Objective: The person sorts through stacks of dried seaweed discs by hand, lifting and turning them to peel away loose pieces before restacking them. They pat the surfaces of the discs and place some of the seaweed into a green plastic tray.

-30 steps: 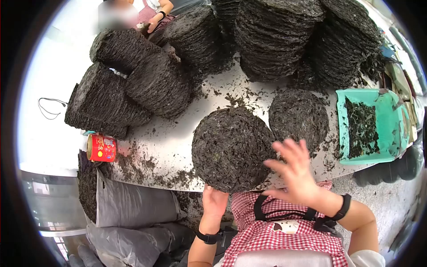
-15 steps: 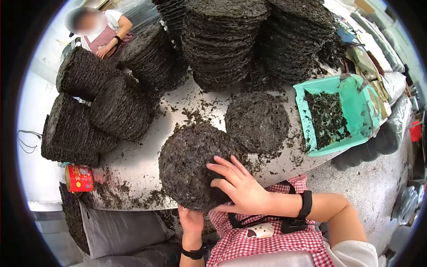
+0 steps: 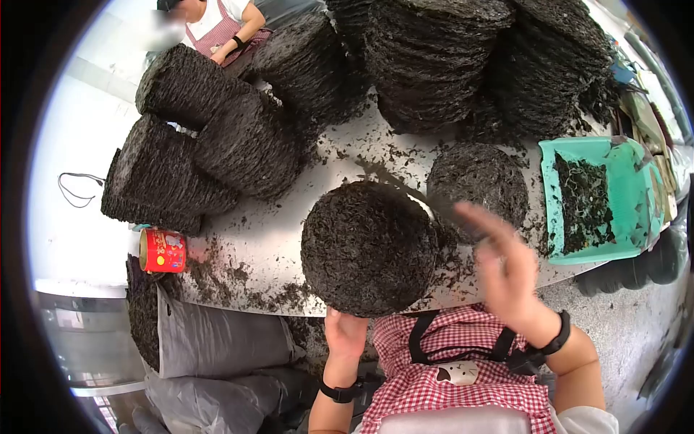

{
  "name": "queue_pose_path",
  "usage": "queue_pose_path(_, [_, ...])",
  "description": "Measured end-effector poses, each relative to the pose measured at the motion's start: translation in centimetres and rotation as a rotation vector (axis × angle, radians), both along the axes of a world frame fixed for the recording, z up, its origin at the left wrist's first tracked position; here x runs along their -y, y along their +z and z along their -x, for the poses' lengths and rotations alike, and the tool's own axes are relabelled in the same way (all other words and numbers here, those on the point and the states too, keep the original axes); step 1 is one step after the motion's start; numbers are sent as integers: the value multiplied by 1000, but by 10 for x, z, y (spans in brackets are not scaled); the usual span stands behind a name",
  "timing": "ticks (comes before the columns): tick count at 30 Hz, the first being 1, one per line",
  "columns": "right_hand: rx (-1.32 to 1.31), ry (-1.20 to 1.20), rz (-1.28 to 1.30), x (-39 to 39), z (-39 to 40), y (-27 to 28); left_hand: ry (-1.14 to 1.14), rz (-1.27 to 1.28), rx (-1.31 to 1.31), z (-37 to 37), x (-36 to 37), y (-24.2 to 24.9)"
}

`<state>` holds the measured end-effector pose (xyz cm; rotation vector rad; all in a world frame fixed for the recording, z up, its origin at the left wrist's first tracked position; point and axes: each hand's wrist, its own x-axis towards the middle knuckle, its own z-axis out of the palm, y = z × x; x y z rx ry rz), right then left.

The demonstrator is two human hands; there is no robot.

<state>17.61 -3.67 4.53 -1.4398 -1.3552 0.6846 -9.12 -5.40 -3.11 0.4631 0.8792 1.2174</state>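
A round, dark disc of dried seaweed (image 3: 367,249) is at the table's front edge. My left hand (image 3: 345,333) is under its near rim, with the fingers mostly hidden beneath it. To the right of the disc my right hand (image 3: 506,267) is raised, blurred by motion, its index finger extended and nothing visible held. Beyond this hand a smaller round seaweed pile (image 3: 478,184) lies on the table (image 3: 253,249). Dark flakes are scattered around both.
Tall seaweed stacks (image 3: 434,61) stand at the back, with tilted stacks (image 3: 249,145) at the left. A green basket (image 3: 640,217) holds flakes at the right; a red tin (image 3: 165,251) sits front left. Grey bags (image 3: 224,340) lie below. A person (image 3: 217,29) is at the back left.
My right hand has left the disc and moved right. The disc now shows its face uncovered. The view has shifted, so the surroundings appear farther right.
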Motion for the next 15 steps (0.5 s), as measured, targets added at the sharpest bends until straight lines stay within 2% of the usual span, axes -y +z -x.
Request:
queue_pose_path(2, [-286, -247, 219, 3, -35, -19, -6, -9, -10, 4, 0, -3])
queue_pose_path(4, [-390, -377, 167, -7, -52, -56, 7, 0, 14, 6, 0, -8])
queue_pose_path(6, [-251, -575, 54, -11, -53, -81, 7, 0, 22, 6, -1, -10])
queue_pose_path(7, [-38, -443, -3, -3, -46, -73, 6, -4, 15, 5, -1, -10])
queue_pose_path(8, [28, -284, -107, 0, -33, -68, 5, 3, 0, 5, 2, -8])
queue_pose_path(9, [178, -36, -94, 4, -21, -52, 7, 12, -19, 5, 4, -6])
queue_pose_path(11, [264, 255, -102, 12, 16, -28, 9, 11, -48, -2, 4, -3])
queue_pose_path(13, [475, 447, -122, 17, 47, -36, 21, 26, -114, -11, 5, 3])
queue_pose_path(15, [427, 497, -73, 8, 51, -37, 10, 2, -144, -13, 5, 5])
